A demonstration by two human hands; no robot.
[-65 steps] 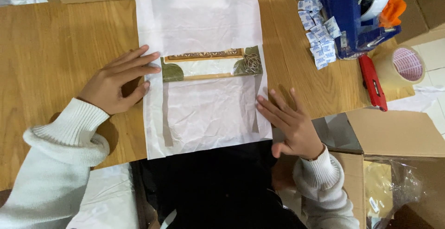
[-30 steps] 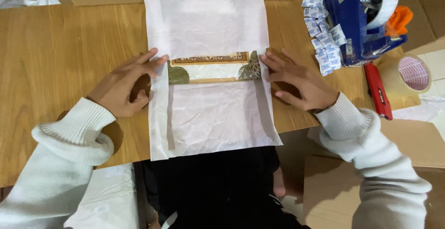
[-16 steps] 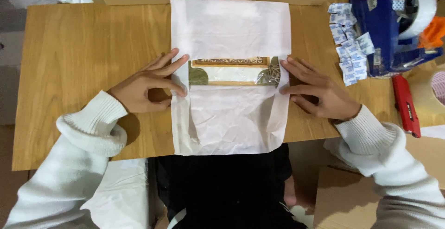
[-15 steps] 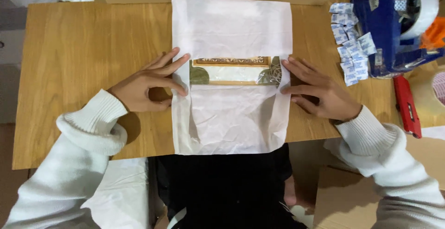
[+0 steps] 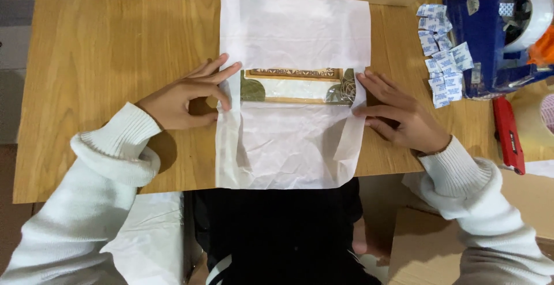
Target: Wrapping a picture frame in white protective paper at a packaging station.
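Note:
A large sheet of white tissue paper (image 5: 294, 31) lies on the wooden table (image 5: 109, 48). Its near half is folded up over a flat item with a wooden rim and green-gold pattern (image 5: 297, 86), of which only a narrow strip shows. My left hand (image 5: 184, 95) presses its fingertips on the paper's left edge beside that strip. My right hand (image 5: 398, 112) lies with fingers spread on the paper's right edge, where a flap is folded. Neither hand holds anything.
A blue tape dispenser (image 5: 496, 25) with a white roll stands at the far right. Several small white sachets (image 5: 441, 48) lie beside it, and a red cutter (image 5: 508, 135) lies nearer. Cardboard boxes (image 5: 438, 244) sit below the table's front edge at right.
My right hand came up from the near right edge of the paper to its right side beside the item. The view shifted, so everything sits further right. My left hand stayed put.

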